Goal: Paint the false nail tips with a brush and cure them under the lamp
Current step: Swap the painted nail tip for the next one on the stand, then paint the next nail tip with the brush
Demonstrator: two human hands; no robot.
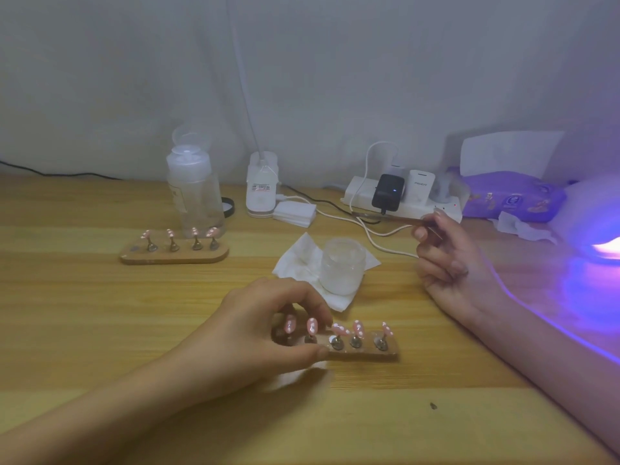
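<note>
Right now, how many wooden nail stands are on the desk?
2. Near stand, gripped by the left hand; far stand, in front of the clear bottle. Inside the lamp is hidden.

grey brand word on white charger (421, 187), too blurred to read

Matt wood-grain table (100, 313); glossy pink nail tips (312, 325) on metal stands (356, 340).

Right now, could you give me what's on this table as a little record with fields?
Left-hand grip: holds near stand, five pink nail tips
Right-hand grip: holds brush near power strip
Lamp: right edge, glowing violet
Far stand: back left, four tips
Jar: centre, on tissue
</note>
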